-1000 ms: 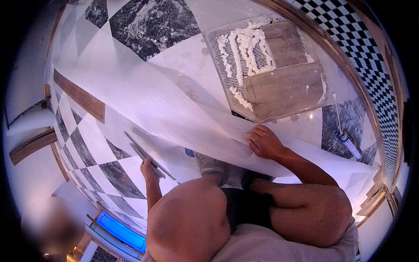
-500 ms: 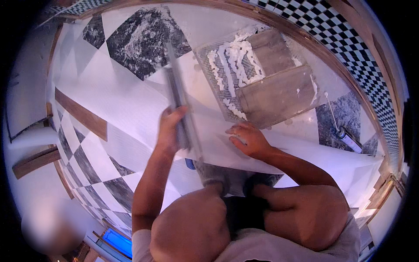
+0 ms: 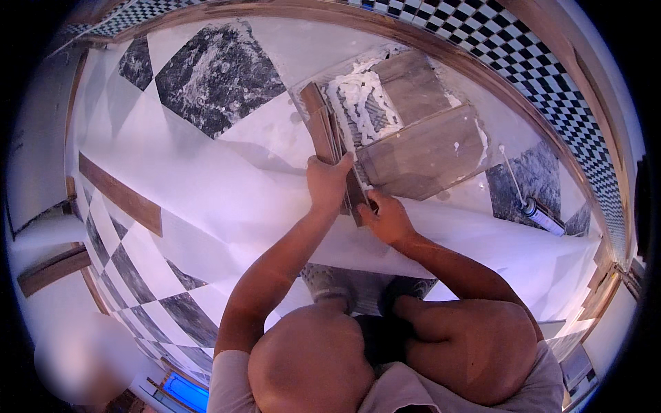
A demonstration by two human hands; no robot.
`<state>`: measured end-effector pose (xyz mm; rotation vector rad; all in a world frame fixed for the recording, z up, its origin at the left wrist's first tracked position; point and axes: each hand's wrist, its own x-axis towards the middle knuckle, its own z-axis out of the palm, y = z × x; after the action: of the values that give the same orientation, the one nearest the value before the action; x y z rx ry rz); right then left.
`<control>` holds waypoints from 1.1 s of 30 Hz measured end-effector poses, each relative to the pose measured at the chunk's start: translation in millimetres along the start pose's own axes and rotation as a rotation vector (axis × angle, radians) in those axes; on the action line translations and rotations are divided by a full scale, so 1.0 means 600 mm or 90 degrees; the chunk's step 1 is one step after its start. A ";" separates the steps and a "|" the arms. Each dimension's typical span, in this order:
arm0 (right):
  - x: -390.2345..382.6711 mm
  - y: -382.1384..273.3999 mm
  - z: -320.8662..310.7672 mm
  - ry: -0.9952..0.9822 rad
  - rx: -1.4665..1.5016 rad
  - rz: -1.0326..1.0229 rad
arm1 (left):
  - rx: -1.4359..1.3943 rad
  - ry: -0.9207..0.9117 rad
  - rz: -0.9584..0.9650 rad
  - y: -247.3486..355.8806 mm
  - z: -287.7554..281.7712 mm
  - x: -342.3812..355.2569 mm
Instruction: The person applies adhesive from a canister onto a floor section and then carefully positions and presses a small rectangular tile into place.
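My left hand [image 3: 327, 180] is closed around narrow brown wood-look planks [image 3: 318, 127], which seem to be stacked with their edges showing. At the near end of the planks, my right hand [image 3: 389, 219] pinches them between thumb and fingers. They are tilted along the left side of a patch of white adhesive [image 3: 361, 103], spread in thick beads over a ridged base. Whether they touch the adhesive I cannot tell. Right of the beads lie a wide brown wood-look panel [image 3: 420, 155] and a smaller brown panel [image 3: 413, 86], edge to edge, with white smears along their edges.
A white sheet [image 3: 241, 199] covers the floor before my feet. To the right lies a sealant cartridge [image 3: 544, 217] with a long nozzle. A loose brown plank [image 3: 120, 193] rests at left. A dusty black tile [image 3: 217, 79] is farther off; a black-and-white checkered band [image 3: 516, 48] curves along the far edge.
My left hand has swung the planks right, from over the white sheet to the adhesive's left edge. My right hand, open and free before, has taken hold of their near end.
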<state>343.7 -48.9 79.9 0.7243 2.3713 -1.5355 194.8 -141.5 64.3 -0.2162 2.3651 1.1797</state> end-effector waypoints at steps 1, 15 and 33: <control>0.011 0.013 -0.001 -0.022 0.029 0.026 | 0.004 -0.001 0.003 -0.001 -0.001 0.001; 0.084 0.076 -0.007 -0.083 0.198 0.099 | 0.145 -0.089 0.043 -0.076 -0.072 -0.090; 0.035 0.057 -0.025 -0.069 -0.042 0.073 | 0.379 -0.395 0.004 -0.087 -0.158 -0.147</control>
<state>344.8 -18.1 50.1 0.7293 2.2501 -1.4069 256.0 -254.5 118.8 0.3150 2.0253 0.4027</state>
